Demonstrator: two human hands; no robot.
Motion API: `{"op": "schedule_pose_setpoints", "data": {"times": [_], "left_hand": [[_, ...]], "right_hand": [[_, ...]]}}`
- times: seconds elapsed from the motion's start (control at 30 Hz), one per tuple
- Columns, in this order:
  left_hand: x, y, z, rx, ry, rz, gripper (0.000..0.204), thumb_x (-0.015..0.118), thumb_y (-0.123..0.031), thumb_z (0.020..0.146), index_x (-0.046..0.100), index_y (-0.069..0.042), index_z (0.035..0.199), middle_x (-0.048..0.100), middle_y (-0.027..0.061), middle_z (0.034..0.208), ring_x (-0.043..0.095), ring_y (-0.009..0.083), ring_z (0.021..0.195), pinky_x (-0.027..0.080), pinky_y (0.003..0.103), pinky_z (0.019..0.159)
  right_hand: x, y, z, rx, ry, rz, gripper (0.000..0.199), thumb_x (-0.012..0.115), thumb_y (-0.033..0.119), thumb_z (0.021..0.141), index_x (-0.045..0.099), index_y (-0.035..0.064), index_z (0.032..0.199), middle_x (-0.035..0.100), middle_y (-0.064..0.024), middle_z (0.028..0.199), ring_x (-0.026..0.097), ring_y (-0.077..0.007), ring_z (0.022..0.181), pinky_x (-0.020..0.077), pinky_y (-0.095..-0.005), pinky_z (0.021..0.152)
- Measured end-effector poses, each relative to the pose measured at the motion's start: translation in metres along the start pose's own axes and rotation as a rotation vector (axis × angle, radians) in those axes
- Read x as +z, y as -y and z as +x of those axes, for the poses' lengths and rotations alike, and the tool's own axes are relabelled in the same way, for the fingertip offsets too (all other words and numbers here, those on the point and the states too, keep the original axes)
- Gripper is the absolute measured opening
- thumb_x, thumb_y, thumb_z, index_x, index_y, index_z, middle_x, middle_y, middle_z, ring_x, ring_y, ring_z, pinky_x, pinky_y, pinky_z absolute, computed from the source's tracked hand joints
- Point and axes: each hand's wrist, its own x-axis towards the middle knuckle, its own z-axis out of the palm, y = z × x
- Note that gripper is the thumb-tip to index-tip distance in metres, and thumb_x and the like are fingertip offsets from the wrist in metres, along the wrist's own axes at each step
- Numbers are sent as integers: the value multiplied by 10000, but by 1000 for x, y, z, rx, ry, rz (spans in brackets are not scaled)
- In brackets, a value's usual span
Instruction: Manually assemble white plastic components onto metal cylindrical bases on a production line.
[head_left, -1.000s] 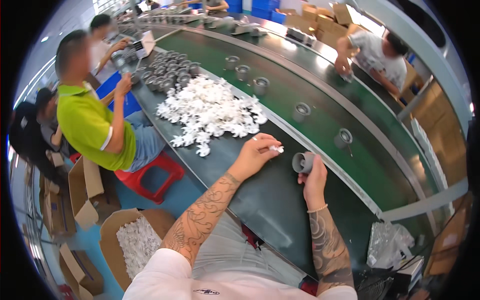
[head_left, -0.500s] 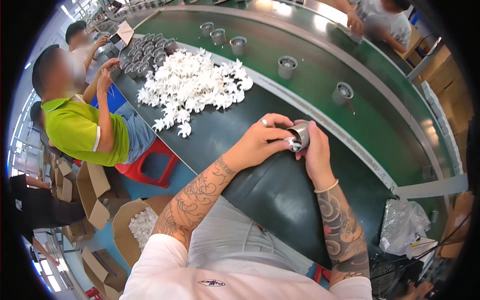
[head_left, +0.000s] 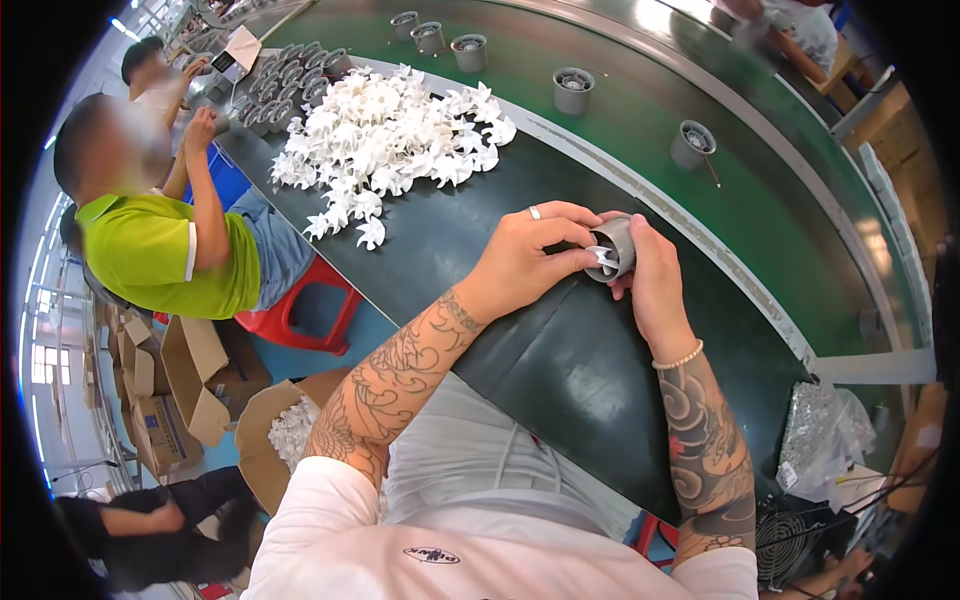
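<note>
My right hand [head_left: 658, 278] is wrapped around a grey cup-shaped fan housing [head_left: 620, 236], its open mouth tilted toward my left hand. A small white fan wheel [head_left: 602, 262] sits at that mouth, its blades partly inside. The thumb and fingers of my left hand [head_left: 530, 258] pinch it at the rim; how deep it sits is hidden. Both hands are above the dark green work surface [head_left: 570, 370]. Beyond my left hand lies a large heap of white fan wheels [head_left: 390, 140].
Several grey housings [head_left: 573, 90] stand on the green conveyor [head_left: 640, 130] behind a pale rail. More grey parts [head_left: 290, 85] are clustered beyond the heap. A co-worker in a lime shirt [head_left: 165, 250] sits at left. A clear plastic bag [head_left: 825, 435] lies at right; cartons [head_left: 195, 375] stand lower left.
The view has shifted a little, so the belt and heap appear higher. Both hands still hold the housing and fan wheel together. A dark-clothed person at lower left has moved lower in view.
</note>
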Motion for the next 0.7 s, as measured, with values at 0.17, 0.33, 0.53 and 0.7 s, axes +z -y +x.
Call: {"op": "schedule_pose_setpoints", "data": {"times": [0.17, 0.33, 0.53, 0.7], "left_hand": [[-1, 1, 1, -14, -4, -11, 159, 804, -46, 759, 664, -25, 831, 698, 121, 1084, 685, 247, 973, 552, 329, 828], [1, -1, 0, -158, 8, -172, 216, 793, 16, 757, 585, -19, 805, 661, 113, 1078, 671, 194, 966, 552, 281, 798], [-4, 5, 3, -294, 153, -233, 283, 781, 37, 776, 504, -20, 768, 626, 79, 1002, 627, 110, 900, 542, 248, 761], [0, 8, 3, -361, 159, -258, 266, 769, 31, 798, 510, -30, 787, 635, 51, 985, 609, 89, 884, 537, 252, 760]], "right_hand": [[0, -2, 0, -2, -8, -21, 482, 349, 365, 1047, 656, -4, 1099, 639, -37, 814, 535, -78, 582, 412, -206, 452], [-1, -2, 1, -10, -8, -46, 462, 357, 344, 1047, 653, -6, 1103, 641, -37, 827, 528, -73, 585, 416, -211, 455], [3, -6, -1, -110, -81, -300, 442, 374, 326, 1046, 658, -9, 1092, 632, -29, 770, 498, -67, 531, 409, -210, 447], [-1, 0, -2, 65, 2, -1, 488, 355, 366, 1048, 663, -13, 1047, 642, -37, 749, 514, -84, 495, 402, -213, 411]]}}
